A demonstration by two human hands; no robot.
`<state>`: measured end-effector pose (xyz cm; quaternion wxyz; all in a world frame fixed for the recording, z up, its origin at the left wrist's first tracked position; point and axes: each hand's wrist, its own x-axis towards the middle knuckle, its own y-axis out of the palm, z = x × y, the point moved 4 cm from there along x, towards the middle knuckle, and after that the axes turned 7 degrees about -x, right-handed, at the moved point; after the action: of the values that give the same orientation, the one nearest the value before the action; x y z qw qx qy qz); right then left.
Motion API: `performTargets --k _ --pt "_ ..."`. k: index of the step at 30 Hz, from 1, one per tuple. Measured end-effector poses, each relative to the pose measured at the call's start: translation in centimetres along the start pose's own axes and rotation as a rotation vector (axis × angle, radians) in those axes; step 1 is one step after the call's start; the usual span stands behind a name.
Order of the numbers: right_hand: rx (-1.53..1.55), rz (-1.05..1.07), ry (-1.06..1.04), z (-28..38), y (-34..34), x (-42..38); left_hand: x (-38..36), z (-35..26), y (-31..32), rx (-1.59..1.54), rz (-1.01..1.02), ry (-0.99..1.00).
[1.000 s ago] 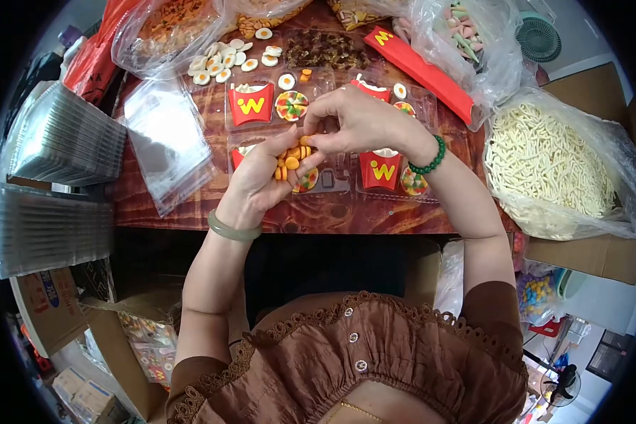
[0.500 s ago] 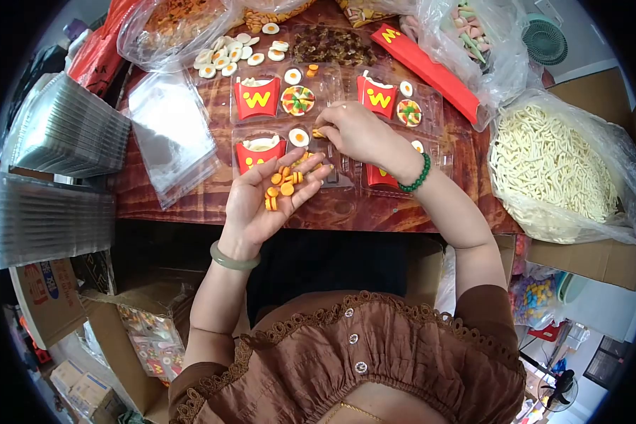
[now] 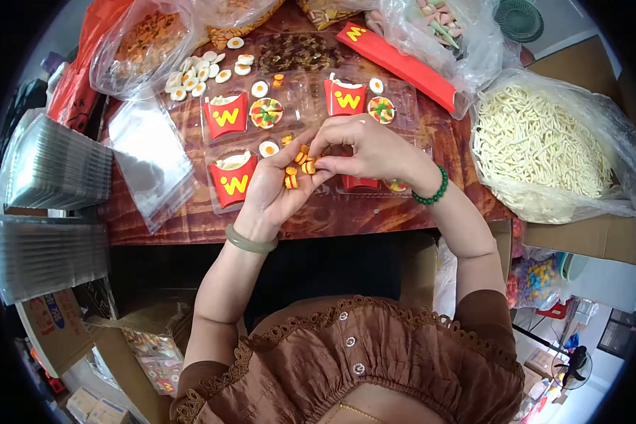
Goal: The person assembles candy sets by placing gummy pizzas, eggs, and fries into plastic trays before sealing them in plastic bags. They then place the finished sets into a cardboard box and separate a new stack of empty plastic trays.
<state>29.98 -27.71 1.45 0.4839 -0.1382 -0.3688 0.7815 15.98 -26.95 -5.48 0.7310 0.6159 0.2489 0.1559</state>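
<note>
Palm up, my left hand holds several small orange-and-yellow candies on its loosely cupped fingers. My right hand is over the left fingertips, its thumb and index finger pinched at one of these candies. Under and behind the hands are clear plastic trays with red fries boxes, fried-egg candies and round pizza candies. An orange candy lies in the upper left tray. The lower right fries box is partly covered by my right hand.
Loose egg candies and dark brown candies lie at the back. Flat red boxes lie behind the trays. Clear bags and stacked plastic trays are at the left; a bag of pale strips is at the right.
My right hand has moved from the tray to the candies in my left palm. The view has shifted, so the table's contents appear further left. An orange candy now shows beside the lower left egg.
</note>
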Motion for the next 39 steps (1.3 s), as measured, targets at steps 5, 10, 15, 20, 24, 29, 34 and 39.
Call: performTargets --k 5,10,15,20,24,29,34,39 --pt "-0.041 -0.05 -0.028 -1.5 -1.3 -2.1 3.2 2.0 0.2 0.13 -0.11 -0.034" --pt "-0.066 -0.211 0.216 -2.1 -4.5 -4.8 5.5 3.0 0.7 0.186 -0.206 -0.056" --pt "-0.028 -0.473 0.539 -9.6 -8.1 -6.6 7.5 3.4 1.9 0.184 -0.205 -0.075" --pt "-0.368 -0.481 0.607 -15.8 -9.3 -5.7 8.6 3.5 1.9 0.239 -0.235 -0.119" --pt "-0.526 -0.426 0.536 -16.6 -8.7 -5.0 8.9 2.9 1.9 0.225 -0.128 -0.153" --pt "-0.526 -0.431 0.504 -13.3 -9.0 -5.0 9.3 3.6 2.2 0.245 -0.129 -0.139" --pt "0.016 -0.139 0.297 -6.6 -6.7 -5.4 9.5 4.5 1.9 0.312 -0.172 -0.144" --pt "-0.039 -0.066 0.346 -5.7 -6.6 -6.8 10.0 5.8 2.7 0.325 -0.228 -0.184"
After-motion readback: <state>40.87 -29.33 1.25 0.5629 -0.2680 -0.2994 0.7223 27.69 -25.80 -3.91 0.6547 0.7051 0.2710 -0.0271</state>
